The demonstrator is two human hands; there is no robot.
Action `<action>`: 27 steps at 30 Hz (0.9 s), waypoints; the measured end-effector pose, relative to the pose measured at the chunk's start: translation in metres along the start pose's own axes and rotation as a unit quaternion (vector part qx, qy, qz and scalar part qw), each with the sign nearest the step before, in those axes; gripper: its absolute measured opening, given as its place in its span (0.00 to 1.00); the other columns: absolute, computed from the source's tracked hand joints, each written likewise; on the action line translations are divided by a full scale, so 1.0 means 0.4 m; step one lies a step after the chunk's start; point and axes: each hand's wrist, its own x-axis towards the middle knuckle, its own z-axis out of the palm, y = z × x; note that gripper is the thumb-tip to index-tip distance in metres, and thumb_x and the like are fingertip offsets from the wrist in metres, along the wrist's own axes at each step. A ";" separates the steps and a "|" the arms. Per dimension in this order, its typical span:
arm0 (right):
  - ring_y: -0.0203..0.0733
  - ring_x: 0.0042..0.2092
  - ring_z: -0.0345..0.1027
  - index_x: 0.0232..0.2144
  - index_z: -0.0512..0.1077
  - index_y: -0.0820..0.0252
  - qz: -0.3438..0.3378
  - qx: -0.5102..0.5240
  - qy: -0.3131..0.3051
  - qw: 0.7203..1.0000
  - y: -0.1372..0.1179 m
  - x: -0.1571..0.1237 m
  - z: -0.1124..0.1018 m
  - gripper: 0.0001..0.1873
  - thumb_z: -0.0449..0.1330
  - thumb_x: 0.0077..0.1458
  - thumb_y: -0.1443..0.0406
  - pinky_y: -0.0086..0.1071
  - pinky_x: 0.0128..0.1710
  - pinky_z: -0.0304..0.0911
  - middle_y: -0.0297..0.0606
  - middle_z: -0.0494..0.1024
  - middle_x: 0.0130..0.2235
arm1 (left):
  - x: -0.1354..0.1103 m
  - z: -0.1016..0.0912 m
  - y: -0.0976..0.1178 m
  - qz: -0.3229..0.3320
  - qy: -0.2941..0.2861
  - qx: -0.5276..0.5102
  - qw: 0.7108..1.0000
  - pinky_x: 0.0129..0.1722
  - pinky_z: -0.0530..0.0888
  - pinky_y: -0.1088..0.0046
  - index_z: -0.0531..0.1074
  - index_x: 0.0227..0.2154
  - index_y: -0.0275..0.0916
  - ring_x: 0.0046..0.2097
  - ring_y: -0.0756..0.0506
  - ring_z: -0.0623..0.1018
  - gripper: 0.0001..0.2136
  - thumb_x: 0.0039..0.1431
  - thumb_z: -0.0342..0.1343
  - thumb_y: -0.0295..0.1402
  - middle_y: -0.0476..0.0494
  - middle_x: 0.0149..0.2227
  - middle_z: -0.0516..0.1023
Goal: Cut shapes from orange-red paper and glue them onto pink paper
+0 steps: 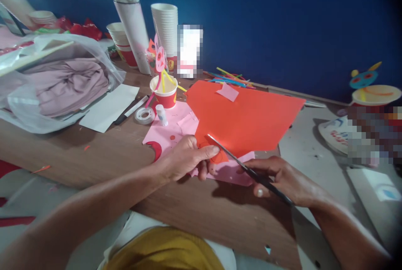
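The handles of the scissors [238, 162] are hidden inside the right hand [284, 180]. Fingers of the left hand [185, 159] disappear under the orange paper [248, 115]. One pixelated patch [189, 50] blurs something beside the paper cup stack [165, 29]. A second patch [373, 136] covers things at the right. The top edge cuts off the white tube [133, 31].

An orange paper sheet [245, 117] overlies pink paper [171, 129]; the paper cup [163, 92] is red with a white rim, the wall [282, 18] deep blue, the table [103, 152] brown wood-grain.

Left hand [185, 159] pinching; right hand [282, 180] clenched; 2 forearms angled inward.
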 end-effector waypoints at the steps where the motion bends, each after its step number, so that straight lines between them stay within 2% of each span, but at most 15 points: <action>1: 0.32 0.26 0.58 0.41 0.74 0.60 -0.001 0.012 0.000 1.000 0.004 0.000 0.001 0.20 0.63 0.46 0.56 0.23 0.22 0.53 0.33 0.70 0.28 | 0.000 0.001 0.004 0.001 -0.006 -0.010 1.000 0.14 0.59 0.81 0.70 0.20 0.32 0.15 0.55 0.68 0.17 0.53 0.52 0.42 0.47 0.17 0.72; 4: 0.29 0.22 0.53 0.38 0.74 0.61 0.005 0.035 -0.011 0.999 0.007 0.002 0.003 0.18 0.62 0.48 0.56 0.23 0.19 0.49 0.30 0.66 0.23 | -0.001 0.004 0.011 -0.001 -0.018 -0.041 0.999 0.13 0.57 0.81 0.70 0.19 0.32 0.14 0.56 0.67 0.15 0.53 0.52 0.39 0.48 0.17 0.72; 6: 0.29 0.23 0.55 0.37 0.75 0.61 0.000 0.032 -0.013 0.999 0.003 0.007 0.005 0.17 0.63 0.47 0.56 0.22 0.20 0.51 0.29 0.67 0.22 | -0.002 0.007 0.012 -0.008 -0.025 -0.051 0.998 0.12 0.56 0.82 0.70 0.19 0.33 0.14 0.56 0.67 0.14 0.53 0.52 0.38 0.49 0.17 0.71; 11: 0.37 0.31 0.65 0.42 0.73 0.59 -0.014 0.051 -0.022 0.998 -0.005 0.016 0.012 0.20 0.64 0.45 0.58 0.25 0.28 0.59 0.36 0.75 0.34 | -0.001 0.011 0.006 -0.012 -0.066 -0.034 0.997 0.13 0.55 0.82 0.69 0.18 0.33 0.14 0.56 0.67 0.14 0.54 0.52 0.37 0.49 0.16 0.71; 17: 0.33 0.26 0.60 0.40 0.74 0.62 0.008 0.046 -0.028 0.999 0.012 0.011 0.012 0.20 0.63 0.47 0.55 0.24 0.23 0.56 0.33 0.71 0.27 | -0.001 0.009 0.002 -0.027 -0.079 -0.053 0.995 0.13 0.58 0.83 0.69 0.18 0.33 0.13 0.56 0.67 0.15 0.53 0.53 0.38 0.49 0.16 0.71; 21: 0.37 0.31 0.64 0.42 0.73 0.62 0.014 0.053 -0.041 0.998 0.015 0.013 0.014 0.21 0.64 0.46 0.58 0.26 0.28 0.61 0.36 0.74 0.32 | -0.002 0.012 -0.001 -0.046 -0.115 -0.071 0.990 0.12 0.60 0.83 0.70 0.20 0.33 0.12 0.57 0.66 0.12 0.53 0.54 0.36 0.51 0.15 0.71; 24: 0.39 0.33 0.65 0.43 0.73 0.61 0.028 0.059 -0.030 0.997 0.010 0.014 0.019 0.22 0.64 0.46 0.57 0.28 0.30 0.62 0.38 0.75 0.34 | -0.002 0.015 -0.001 -0.053 -0.116 -0.070 0.989 0.12 0.60 0.84 0.68 0.17 0.33 0.12 0.57 0.65 0.13 0.52 0.54 0.36 0.51 0.15 0.70; 27: 0.34 0.27 0.60 0.39 0.74 0.63 0.017 0.055 -0.023 0.998 0.004 0.015 0.024 0.19 0.62 0.47 0.56 0.25 0.24 0.58 0.34 0.71 0.27 | -0.001 0.014 0.001 -0.059 -0.114 -0.067 0.989 0.12 0.60 0.84 0.69 0.19 0.33 0.12 0.57 0.65 0.12 0.52 0.55 0.36 0.50 0.15 0.70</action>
